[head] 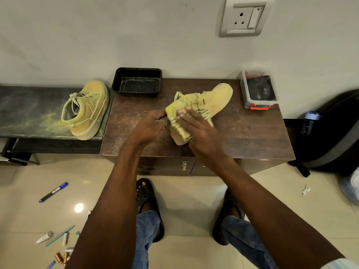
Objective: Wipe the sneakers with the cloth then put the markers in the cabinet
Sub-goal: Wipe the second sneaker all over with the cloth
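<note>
Sneaker [217, 98] lying on its side on brown counter [252, 136], toe toward wall, heel end under both hands. Yellow cloth [180, 113] draped over heel and collar, pressed flat by right hand [202, 133], fingers [187, 115] straight and spread on top of cloth. Left hand [149, 127] just left of cloth, fingers curled at cloth's near edge; whether pinching cloth or shoe cannot be told from this angle. Second sneaker [87, 111] upright well left of left fingers, on lower dark bench top dusted with yellow powder. Black tray [118, 82] beyond left fingers, against wall. Clear plastic box [246, 100] with orange latch well right of right fingers, at counter's far right corner. Blue marker [53, 192] on tiled floor, below and far left of left hand; pens, small tubes and batteries scattered lower left on floor. Black backpack [334, 133] on floor far right of right fingers. Wall socket [242, 18] above. Cabinet doors visible below counter edge, beneath both wrists.
</note>
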`<action>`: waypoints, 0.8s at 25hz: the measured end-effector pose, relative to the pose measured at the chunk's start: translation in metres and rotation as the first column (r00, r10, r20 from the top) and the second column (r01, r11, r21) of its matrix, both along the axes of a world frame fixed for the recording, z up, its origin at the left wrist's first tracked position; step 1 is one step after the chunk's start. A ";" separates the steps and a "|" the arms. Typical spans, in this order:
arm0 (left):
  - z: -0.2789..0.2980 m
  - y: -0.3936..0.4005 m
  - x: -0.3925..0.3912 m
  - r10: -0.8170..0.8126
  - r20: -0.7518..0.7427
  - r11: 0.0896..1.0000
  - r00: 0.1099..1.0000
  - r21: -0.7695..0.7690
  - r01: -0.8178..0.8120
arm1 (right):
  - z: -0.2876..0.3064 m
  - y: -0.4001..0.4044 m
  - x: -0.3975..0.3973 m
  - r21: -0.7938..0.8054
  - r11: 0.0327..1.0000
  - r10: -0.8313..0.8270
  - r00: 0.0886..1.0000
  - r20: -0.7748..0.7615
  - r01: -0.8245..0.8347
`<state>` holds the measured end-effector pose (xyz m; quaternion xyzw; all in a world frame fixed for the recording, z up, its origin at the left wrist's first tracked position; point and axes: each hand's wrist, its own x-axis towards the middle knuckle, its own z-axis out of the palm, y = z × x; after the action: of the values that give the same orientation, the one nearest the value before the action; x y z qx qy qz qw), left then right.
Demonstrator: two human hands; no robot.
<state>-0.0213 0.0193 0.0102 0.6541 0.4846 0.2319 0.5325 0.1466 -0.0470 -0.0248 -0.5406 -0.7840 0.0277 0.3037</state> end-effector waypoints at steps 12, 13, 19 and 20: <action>0.008 -0.001 -0.019 -0.022 -0.046 1.000 0.999 0.001 0.022 | 0.003 0.011 0.033 -0.099 0.917 -0.398 0.894 -0.203 0.386; 0.007 0.000 -0.018 -0.007 -0.040 1.000 0.999 0.000 0.007 | 0.003 0.010 0.034 -0.119 0.888 -0.459 0.857 -0.233 0.444; -0.008 0.010 -0.009 0.041 -0.027 0.999 0.999 0.025 -0.041 | 0.006 0.000 -0.001 -0.103 0.974 -0.207 0.978 -0.038 0.202; -0.008 0.009 -0.008 0.034 -0.041 0.999 0.999 0.030 -0.033 | 0.008 0.005 0.009 -0.112 0.952 -0.292 0.954 -0.066 0.284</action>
<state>-0.0292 0.0283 0.0026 0.6581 0.5029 0.2343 0.5090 0.1558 -0.0419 -0.0172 -0.6622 -0.6814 0.0450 0.3085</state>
